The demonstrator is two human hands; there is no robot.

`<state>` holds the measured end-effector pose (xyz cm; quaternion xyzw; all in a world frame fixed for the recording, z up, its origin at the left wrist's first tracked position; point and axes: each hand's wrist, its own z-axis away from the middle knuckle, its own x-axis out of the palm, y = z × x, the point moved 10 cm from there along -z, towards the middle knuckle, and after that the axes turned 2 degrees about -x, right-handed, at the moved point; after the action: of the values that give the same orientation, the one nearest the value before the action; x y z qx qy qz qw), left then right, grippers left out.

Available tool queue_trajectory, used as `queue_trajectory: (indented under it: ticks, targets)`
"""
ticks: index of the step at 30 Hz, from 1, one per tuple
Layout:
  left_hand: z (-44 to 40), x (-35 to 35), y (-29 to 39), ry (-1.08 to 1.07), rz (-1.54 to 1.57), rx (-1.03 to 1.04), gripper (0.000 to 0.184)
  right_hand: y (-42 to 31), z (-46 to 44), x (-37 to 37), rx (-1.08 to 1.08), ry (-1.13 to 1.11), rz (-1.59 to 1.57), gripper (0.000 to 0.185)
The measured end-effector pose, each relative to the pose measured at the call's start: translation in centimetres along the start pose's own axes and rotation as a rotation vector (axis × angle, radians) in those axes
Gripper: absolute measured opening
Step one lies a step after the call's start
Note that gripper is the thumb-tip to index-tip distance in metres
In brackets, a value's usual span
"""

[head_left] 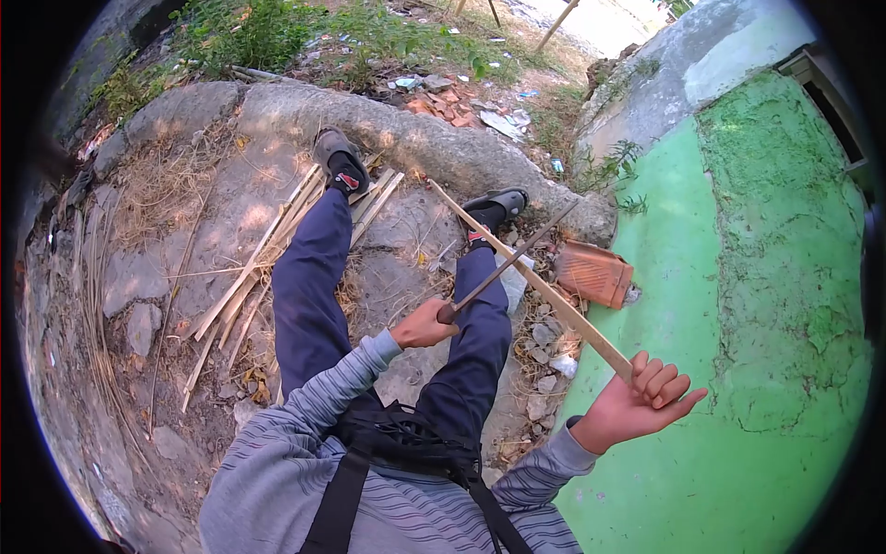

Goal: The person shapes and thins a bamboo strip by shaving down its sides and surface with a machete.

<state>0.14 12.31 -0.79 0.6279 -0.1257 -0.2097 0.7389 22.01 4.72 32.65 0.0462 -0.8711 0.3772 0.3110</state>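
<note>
My left hand [425,325] is closed on the dark handle of a long, thin blade [512,259], which slants up and to the right. A long flat bamboo strip [563,307] runs from my right hand [641,399] up to the left, with its far end near the stone edge beyond my feet. The fingers of my right hand curl over the strip's near end. Blade and strip cross in the view between my hands; whether they touch I cannot tell.
Several split bamboo strips [242,286] lie beside and under my outstretched leg. An orange clay block [593,274] rests by the green wall [655,305], near loose stones [540,355]. A low stone kerb [388,134] curves beyond my feet.
</note>
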Motion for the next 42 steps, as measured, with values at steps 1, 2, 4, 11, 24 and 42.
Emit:
queue_trajectory:
  ticks: [1, 2, 4, 11, 24, 42]
  targets:
    - [0.1, -0.4, 0.4, 0.023, -0.019, 0.022, 0.028, 0.0, -1.1, -0.2, -0.005, 0.104, 0.004, 0.052]
    - [0.3, -0.2, 0.7, 0.005, -0.030, 0.034, 0.028, -0.4, -1.6, -0.8, -0.012, 0.206, 0.002, 0.052]
    - [1.2, -1.2, 0.6, 0.111, -0.027, 0.020, 0.026, -0.3, -2.3, -0.7, 0.003, 0.081, -0.083, 0.047]
    - [3.5, -2.2, 1.9, 0.096, 0.024, -0.067, 0.022, -0.4, -0.6, 2.3, -0.161, -0.132, 0.372, 0.040]
    - [5.4, -1.1, 8.0, 0.151, -0.117, 0.127, 0.021, -1.4, -0.8, 6.0, -0.324, -0.217, 0.806, 0.041]
    - [5.6, -1.7, 4.6, 0.038, -0.007, 0.043, 0.027, 2.5, 4.0, 7.6, -0.235, -0.308, 0.439, 0.059]
